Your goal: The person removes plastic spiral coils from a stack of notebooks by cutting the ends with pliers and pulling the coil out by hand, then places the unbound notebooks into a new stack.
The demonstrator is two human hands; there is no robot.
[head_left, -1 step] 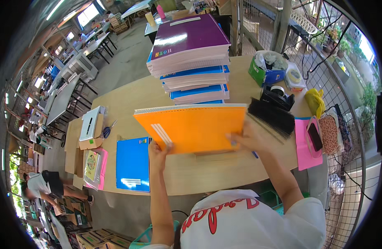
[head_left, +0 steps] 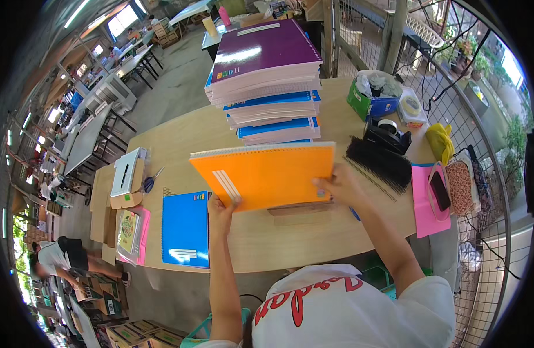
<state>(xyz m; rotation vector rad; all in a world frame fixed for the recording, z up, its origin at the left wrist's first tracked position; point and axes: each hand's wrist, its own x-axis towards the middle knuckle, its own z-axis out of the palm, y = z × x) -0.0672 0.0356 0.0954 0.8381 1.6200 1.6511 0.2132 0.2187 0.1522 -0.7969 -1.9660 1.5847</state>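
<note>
An orange spiral notebook (head_left: 272,177) is held up tilted over the table, its bound edge along the top. At its lower left corner my left hand (head_left: 222,211) grips it between thumb and fingers. My right hand (head_left: 335,187) pinches the right side, thumb on the cover and fingers hidden behind. A blue notebook (head_left: 185,226) lies flat beside my left hand. Just beyond the orange one stands a tall stack of notebooks with a purple cover (head_left: 267,49) on top and blue covers lower down.
On the right lie black binding coils (head_left: 380,162), a tape dispenser (head_left: 387,136), a green and blue box (head_left: 374,95), a yellow cloth (head_left: 440,143) and a phone (head_left: 440,191) on pink sheets. Scissors (head_left: 151,181) and a cardboard box (head_left: 127,200) are at left. A person (head_left: 64,258) bends over boxes.
The orange notebook's right side has shifted a little left and its lower edge has risen slightly. My right hand has moved with it, while my left hand keeps its hold.
</note>
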